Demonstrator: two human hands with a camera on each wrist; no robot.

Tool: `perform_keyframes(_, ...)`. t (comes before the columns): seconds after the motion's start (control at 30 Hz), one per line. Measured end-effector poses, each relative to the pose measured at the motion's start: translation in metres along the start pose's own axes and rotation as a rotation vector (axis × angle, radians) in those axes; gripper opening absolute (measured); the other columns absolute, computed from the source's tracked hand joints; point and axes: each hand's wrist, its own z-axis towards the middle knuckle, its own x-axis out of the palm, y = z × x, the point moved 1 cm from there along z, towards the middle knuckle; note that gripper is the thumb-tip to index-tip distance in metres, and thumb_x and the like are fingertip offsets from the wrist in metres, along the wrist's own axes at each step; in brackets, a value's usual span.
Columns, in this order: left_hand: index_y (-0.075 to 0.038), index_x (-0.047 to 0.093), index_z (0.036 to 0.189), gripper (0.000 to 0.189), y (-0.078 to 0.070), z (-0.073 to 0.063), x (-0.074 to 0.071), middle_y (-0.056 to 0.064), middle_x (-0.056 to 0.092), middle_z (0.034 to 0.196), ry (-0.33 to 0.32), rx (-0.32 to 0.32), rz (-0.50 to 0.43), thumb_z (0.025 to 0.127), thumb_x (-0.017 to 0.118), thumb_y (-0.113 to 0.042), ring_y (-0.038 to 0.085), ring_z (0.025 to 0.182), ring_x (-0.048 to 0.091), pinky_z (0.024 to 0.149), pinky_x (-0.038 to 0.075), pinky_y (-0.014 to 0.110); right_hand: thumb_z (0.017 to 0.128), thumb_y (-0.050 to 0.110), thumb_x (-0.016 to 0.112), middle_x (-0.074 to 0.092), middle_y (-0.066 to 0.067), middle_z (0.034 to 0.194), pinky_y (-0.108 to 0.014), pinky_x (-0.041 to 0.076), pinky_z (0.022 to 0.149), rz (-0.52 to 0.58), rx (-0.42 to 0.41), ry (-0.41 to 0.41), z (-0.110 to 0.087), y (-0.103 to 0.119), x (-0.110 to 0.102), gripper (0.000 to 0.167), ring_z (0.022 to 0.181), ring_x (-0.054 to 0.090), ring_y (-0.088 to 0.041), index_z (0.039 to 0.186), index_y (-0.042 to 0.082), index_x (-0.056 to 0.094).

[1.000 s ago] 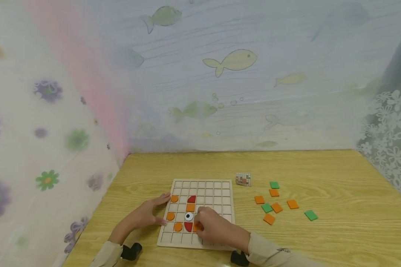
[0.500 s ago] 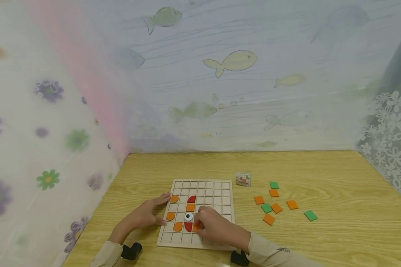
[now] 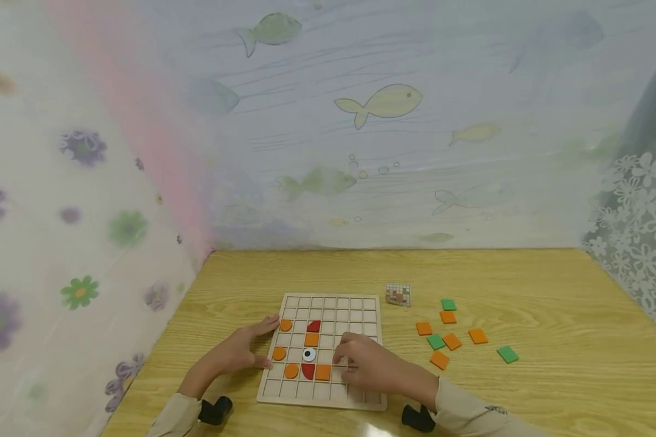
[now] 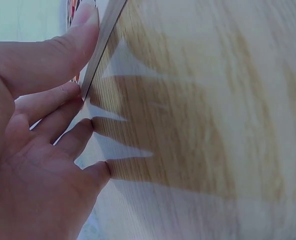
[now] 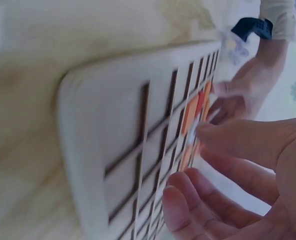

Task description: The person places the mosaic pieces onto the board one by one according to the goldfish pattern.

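A wooden grid board (image 3: 351,302) lies on the table with several coloured pieces in its cells. My left hand (image 3: 239,351) rests at its left edge, fingers extended; in the left wrist view the thumb (image 4: 63,60) touches the board's side. Over the right half of the grid is my right hand (image 3: 372,365), fingers loosely bent and holding nothing. Just left of it an orange square tile (image 3: 322,372) sits in a cell beside a red quarter-round piece (image 3: 308,371). Above them are a white eye piece (image 3: 309,354) and another orange square tile (image 3: 311,340). Orange discs (image 3: 291,371) occupy cells at the left.
Loose orange tiles (image 3: 478,336) and green tiles (image 3: 507,354) are scattered on the table to the right of the board. A small printed grid card (image 3: 398,294) lies near the board's upper right corner. A patterned wall (image 3: 306,237) stands behind the table.
My right hand has let go of the orange square tile and shifted right, uncovering that tile in its cell. My left hand stays at the board's edge.
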Motion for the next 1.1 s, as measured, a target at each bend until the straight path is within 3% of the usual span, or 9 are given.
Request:
perform_keyframes(0.33,-0.002,0.035,0.146,0.086,0.004,-0.001,0.001,0.019,0.026,0.151,0.002,0.015,-0.003,0.075,0.079,-0.023,0.039,0.138,0.023,0.107,0.022,0.056,0.083,0.007,0.07,0.058,0.001,0.097,-0.026,0.05,0.069,-0.041,0.034,-0.052,-0.03,-0.017,-0.034,0.011,0.083,0.056,-0.016,0.093,0.008,0.07)
perform_keyframes(0.53,-0.003,0.035,0.146,0.085,0.004,-0.001,0.002,0.018,0.026,0.151,0.003,0.006,-0.003,0.075,0.079,-0.022,0.037,0.139,0.022,0.108,0.021,0.054,0.083,0.006,0.069,0.055,0.002,0.099,-0.031,0.051,0.07,0.016,0.09,-0.062,-0.048,-0.034,-0.046,0.012,0.086,0.057,-0.021,0.096,0.008,0.069)
perform_keyframes(0.9,-0.003,0.034,0.146,0.085,0.005,0.0,0.002,0.018,0.025,0.152,0.004,0.004,-0.022,0.076,0.079,-0.021,0.037,0.139,0.021,0.108,0.02,0.055,0.082,0.011,0.072,0.056,0.003,0.095,-0.031,0.051,0.065,-0.05,0.122,-0.139,-0.083,-0.061,-0.059,0.014,0.079,0.055,-0.016,0.095,0.011,0.067)
perform_keyframes(1.1,-0.004,0.035,0.146,0.085,0.005,0.0,0.002,0.017,0.026,0.151,0.0,0.002,-0.009,0.075,0.079,-0.022,0.037,0.139,0.022,0.108,0.021,0.055,0.079,0.008,0.074,0.052,0.003,0.088,-0.024,0.044,0.058,-0.069,0.11,-0.187,-0.102,-0.076,-0.061,0.016,0.069,0.048,-0.01,0.094,0.011,0.066)
